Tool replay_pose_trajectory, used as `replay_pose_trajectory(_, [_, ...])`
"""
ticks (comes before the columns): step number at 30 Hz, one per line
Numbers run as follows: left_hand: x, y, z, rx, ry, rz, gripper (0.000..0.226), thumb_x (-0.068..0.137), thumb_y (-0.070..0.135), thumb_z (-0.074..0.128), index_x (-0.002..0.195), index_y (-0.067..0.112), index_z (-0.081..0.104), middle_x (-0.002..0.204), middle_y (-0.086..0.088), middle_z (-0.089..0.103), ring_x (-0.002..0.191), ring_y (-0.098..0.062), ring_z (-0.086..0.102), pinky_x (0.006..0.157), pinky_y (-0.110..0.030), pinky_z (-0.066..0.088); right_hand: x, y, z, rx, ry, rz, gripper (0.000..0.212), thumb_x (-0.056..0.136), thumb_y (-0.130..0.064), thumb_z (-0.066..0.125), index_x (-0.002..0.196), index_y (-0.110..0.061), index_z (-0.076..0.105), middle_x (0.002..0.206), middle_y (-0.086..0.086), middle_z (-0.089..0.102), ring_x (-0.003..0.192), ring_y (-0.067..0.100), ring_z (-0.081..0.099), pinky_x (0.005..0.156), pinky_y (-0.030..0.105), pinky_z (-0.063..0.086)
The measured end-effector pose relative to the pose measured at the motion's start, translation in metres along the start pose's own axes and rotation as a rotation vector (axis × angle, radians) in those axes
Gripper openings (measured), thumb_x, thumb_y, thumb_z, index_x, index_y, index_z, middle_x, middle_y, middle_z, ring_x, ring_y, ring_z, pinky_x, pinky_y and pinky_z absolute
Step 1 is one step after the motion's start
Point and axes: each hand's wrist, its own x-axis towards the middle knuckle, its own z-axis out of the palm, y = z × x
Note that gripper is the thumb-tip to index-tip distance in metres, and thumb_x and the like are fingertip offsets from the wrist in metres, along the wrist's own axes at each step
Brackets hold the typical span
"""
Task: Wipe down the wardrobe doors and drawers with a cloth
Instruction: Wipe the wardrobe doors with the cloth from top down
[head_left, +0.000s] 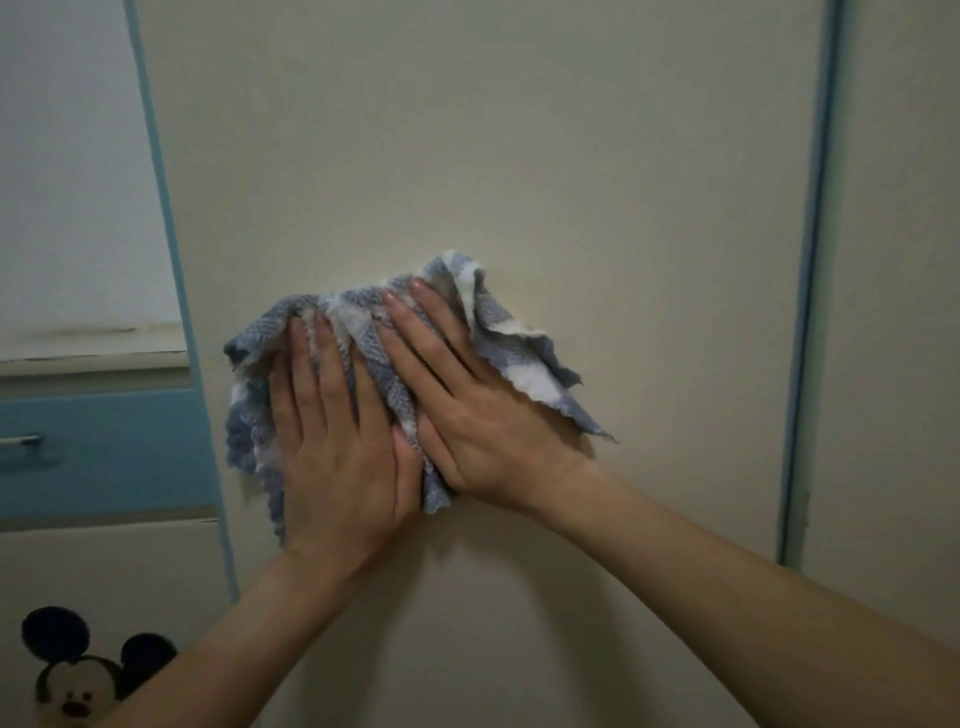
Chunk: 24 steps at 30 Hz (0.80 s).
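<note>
Nearest the camera, two bare forearms reach forward and upward. The left hand (332, 441) and right hand (467, 415) lie flat, side by side, fingers extended. Neither grip is closed: both palms are wide open and press the cloth (519, 364) against the wardrobe door (519, 156), at mid-panel.

The cloth is a soft woven rag in blue-grey and white stripes, with a scalloped hem. It is crumpled, and loose folds hang free to the right and lower left. Judged from its drape, it is light and limp, with no stiffness. Control it by flat palm pressure over the bunched centre. Loose edges may trail or fold under during a stroke.

The door panel is smooth, flat and cream, with pale blue edge trim. Beyond it on the left is a blue drawer (114, 447) with a metal bar handle (21, 441). A plush mouse toy (78, 680) sits at lower left.
</note>
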Motion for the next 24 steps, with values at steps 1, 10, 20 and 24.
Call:
replay_pose_trajectory(1, [0.001, 0.007, 0.001, -0.001, 0.004, 0.010, 0.068, 0.098, 0.029, 0.027, 0.153, -0.010, 0.017, 0.160, -0.034, 0.014, 0.151, -0.046, 0.011, 0.124, -0.055, 0.006, -0.005, 0.004, -0.004, -0.003, 0.001, 0.003, 0.055, 0.099, -0.014, 0.040, 0.148, 0.009, 0.028, 0.158, 0.025, 0.021, 0.150, 0.040, 0.011, 0.126, 0.042, 0.005])
replay_pose_trajectory(10, [0.013, 0.092, 0.015, -0.060, -0.019, 0.129, 0.069, 0.102, 0.034, 0.025, 0.154, -0.009, 0.010, 0.161, -0.031, 0.012, 0.151, -0.045, 0.010, 0.125, -0.053, 0.005, -0.074, 0.054, -0.044, -0.137, 0.014, 0.117, 0.055, 0.100, -0.017, 0.035, 0.149, 0.007, 0.025, 0.158, 0.024, 0.023, 0.150, 0.038, 0.012, 0.125, 0.041, 0.004])
replay_pose_trajectory(20, [0.023, 0.164, 0.023, -0.121, -0.100, 0.312, 0.069, 0.101, 0.034, 0.029, 0.155, -0.006, 0.013, 0.164, -0.027, 0.008, 0.153, -0.041, 0.006, 0.126, -0.051, 0.000, -0.141, 0.087, -0.064, -0.323, 0.073, 0.337, 0.059, 0.099, -0.023, 0.033, 0.149, 0.005, 0.024, 0.158, 0.019, 0.020, 0.149, 0.036, 0.015, 0.125, 0.045, 0.003])
replay_pose_trajectory(24, [0.027, 0.172, 0.020, -0.180, -0.101, 0.417, 0.067, 0.102, 0.032, 0.032, 0.156, -0.003, 0.015, 0.165, -0.024, 0.011, 0.154, -0.037, 0.007, 0.126, -0.050, 0.003, -0.158, 0.083, -0.059, -0.405, 0.084, 0.482, 0.062, 0.099, -0.026, 0.028, 0.152, 0.002, 0.013, 0.161, 0.018, 0.014, 0.151, 0.033, 0.011, 0.124, 0.050, 0.010])
